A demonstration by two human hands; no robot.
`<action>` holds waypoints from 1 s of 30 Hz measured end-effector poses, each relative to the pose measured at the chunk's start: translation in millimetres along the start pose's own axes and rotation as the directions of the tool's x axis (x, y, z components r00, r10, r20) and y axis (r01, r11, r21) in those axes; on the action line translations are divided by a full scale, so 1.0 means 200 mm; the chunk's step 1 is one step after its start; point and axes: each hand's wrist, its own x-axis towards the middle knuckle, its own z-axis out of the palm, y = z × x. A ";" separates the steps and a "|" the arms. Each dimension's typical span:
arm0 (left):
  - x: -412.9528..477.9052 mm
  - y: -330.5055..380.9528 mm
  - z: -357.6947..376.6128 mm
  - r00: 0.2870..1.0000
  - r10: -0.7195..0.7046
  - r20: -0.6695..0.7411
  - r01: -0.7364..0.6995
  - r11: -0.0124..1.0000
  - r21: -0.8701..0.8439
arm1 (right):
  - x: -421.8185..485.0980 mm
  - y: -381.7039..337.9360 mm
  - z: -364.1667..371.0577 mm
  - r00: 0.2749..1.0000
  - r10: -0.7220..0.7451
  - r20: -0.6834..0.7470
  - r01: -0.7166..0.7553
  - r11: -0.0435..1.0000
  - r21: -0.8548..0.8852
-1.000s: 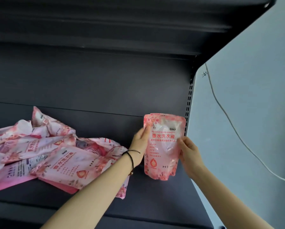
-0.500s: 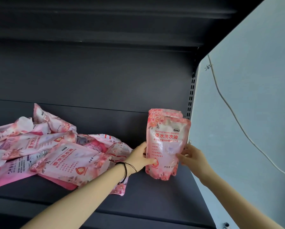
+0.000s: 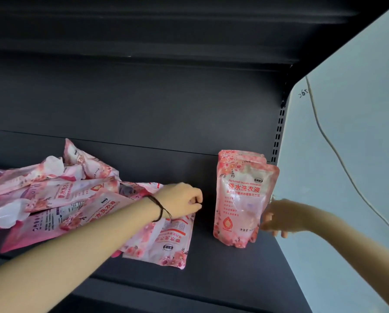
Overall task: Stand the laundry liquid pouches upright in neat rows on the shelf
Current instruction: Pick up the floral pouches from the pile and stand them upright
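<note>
Two pink pouches stand upright at the right end of the dark shelf [image 3: 222, 267], one directly behind the other; the front pouch [image 3: 243, 204] faces forward with its printed label showing, and only the top edge of the back pouch [image 3: 240, 155] peeks above it. The right hand [image 3: 279, 216] is at the front pouch's lower right edge, fingers loosely curled and touching or nearly touching its side; whether it actually grips the pouch cannot be told. The left hand [image 3: 181, 201], with a dark band [image 3: 160, 208] at the wrist, hovers over the gap between the standing pouches and a loose pile of pouches [image 3: 53, 199] lying flat and overlapping on the left part of the shelf. Its fingers are curled in toward the palm and hold nothing. One flat pouch [image 3: 166, 242] lies just under that wrist, near the shelf's front. A pale wall [image 3: 358, 154] with a thin cord [image 3: 331, 141] is to the right.
</note>
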 end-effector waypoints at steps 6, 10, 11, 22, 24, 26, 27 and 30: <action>-0.05 -0.26 -0.19 0.989 0.134 0.057 -0.143 0.819 0.555 | -0.02 -0.33 -0.19 0.942 -0.204 -0.267 0.130 0.954 -0.271; -0.11 -0.44 -0.26 0.985 0.165 0.040 -0.149 0.729 0.668 | 0.04 -0.54 -0.23 0.847 -0.339 -0.409 0.126 0.876 -0.465; -0.13 -0.49 -0.28 0.985 0.170 0.033 -0.146 0.712 0.687 | 0.07 -0.59 -0.23 0.841 -0.351 -0.411 0.122 0.864 -0.489; -0.38 -1.11 -0.44 0.996 0.075 0.051 -0.088 0.681 0.727 | 0.40 -1.19 -0.21 0.787 -0.401 -0.469 0.050 0.799 -0.599; -0.36 -1.18 -0.43 0.993 0.087 0.075 -0.114 0.704 0.701 | 0.46 -1.28 -0.20 0.784 -0.405 -0.472 0.070 0.811 -0.580; -0.33 -1.22 -0.39 0.993 0.102 0.051 -0.112 0.775 0.622 | 0.53 -1.34 -0.17 0.787 -0.395 -0.474 0.119 0.851 -0.511; -0.32 -1.24 -0.36 0.995 0.098 0.027 -0.097 0.830 0.550 | 0.57 -1.36 -0.16 0.792 -0.381 -0.477 0.147 0.877 -0.457; -0.27 -1.26 -0.28 0.996 0.084 -0.018 -0.074 0.948 0.308 | 0.67 -1.40 -0.08 0.806 -0.313 -0.502 0.218 0.946 -0.240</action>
